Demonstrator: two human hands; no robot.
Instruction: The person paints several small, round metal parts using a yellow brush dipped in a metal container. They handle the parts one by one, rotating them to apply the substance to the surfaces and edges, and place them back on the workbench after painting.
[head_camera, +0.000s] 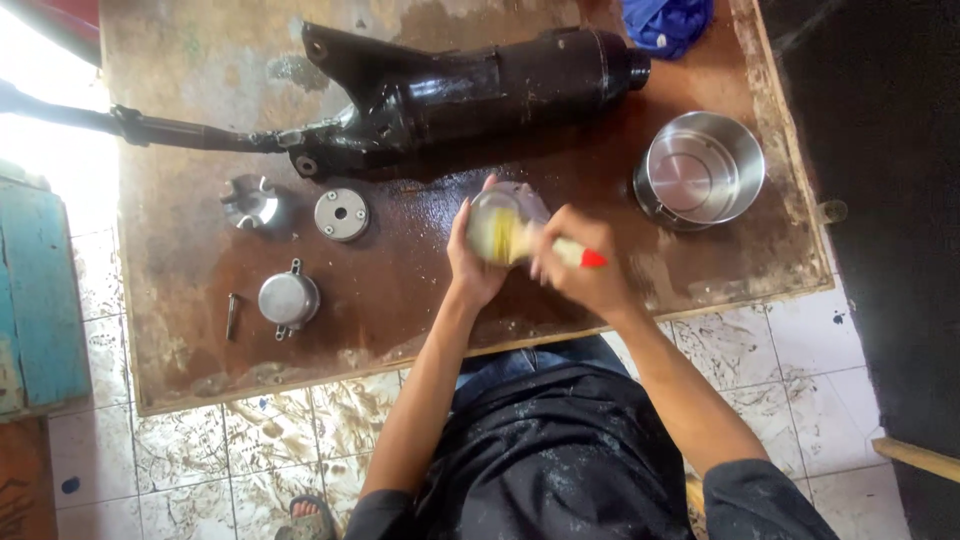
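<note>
Two hands meet mid-table: your left hand (472, 262) cups a round metal part (503, 222), your right hand (578, 272) clamps a red-handled brush (560, 252), seemingly bristles inside. Turn the part steadily, brushing every recess.

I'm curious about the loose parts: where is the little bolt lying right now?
In the head view, the bolt lies near the left edge of the wet workbench, just left of the small domed metal cap, far from both hands.

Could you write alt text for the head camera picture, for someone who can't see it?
Seen from above, a person's left hand holds a round metal part while the right hand works a brush into it, over a stained wooden table with a black engine housing and steel pot.
</note>
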